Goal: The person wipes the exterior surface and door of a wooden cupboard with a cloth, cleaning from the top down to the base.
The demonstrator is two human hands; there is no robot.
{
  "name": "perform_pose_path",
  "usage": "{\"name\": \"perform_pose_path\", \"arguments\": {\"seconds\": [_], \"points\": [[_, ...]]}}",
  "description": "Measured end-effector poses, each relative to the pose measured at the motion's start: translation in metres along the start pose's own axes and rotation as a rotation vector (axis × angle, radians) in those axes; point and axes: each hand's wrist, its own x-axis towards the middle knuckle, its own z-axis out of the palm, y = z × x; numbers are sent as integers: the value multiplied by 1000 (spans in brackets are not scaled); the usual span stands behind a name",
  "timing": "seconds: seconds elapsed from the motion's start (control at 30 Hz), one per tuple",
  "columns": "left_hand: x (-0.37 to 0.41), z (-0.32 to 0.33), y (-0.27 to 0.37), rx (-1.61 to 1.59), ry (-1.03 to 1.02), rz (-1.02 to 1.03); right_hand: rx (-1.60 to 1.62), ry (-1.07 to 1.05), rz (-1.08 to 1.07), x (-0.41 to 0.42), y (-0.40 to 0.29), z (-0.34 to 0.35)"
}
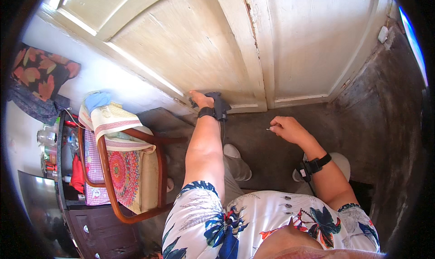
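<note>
My left hand (203,100) is stretched forward at the lower part of a cream wooden door (190,52), with a dark grey cloth (221,106) at its palm side and fingers. The cloth hangs against the door panel. My right hand (283,128) is held over the dark floor, its thumb and fingers pinching a small, thin, whitish object (268,129) that is too small to identify. A black strap with a device sits on each wrist.
A wooden armchair (108,177) with cushions and draped cloths stands at left. Beyond it are a dark cabinet (102,230) and a dark screen (44,208). Patterned fabric (44,72) hangs on the left wall. A dark, stained wall (390,89) rises at right.
</note>
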Motion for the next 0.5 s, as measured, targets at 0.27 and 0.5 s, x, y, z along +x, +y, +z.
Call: {"name": "perform_pose_path", "arguments": {"seconds": [0.27,0.5], "points": [[-34,8,81,-265,-506,124,25,-9,29,0,-2,-2],[-144,27,202,-41,-545,825,92,-5,43,-2,-4,-3]]}}
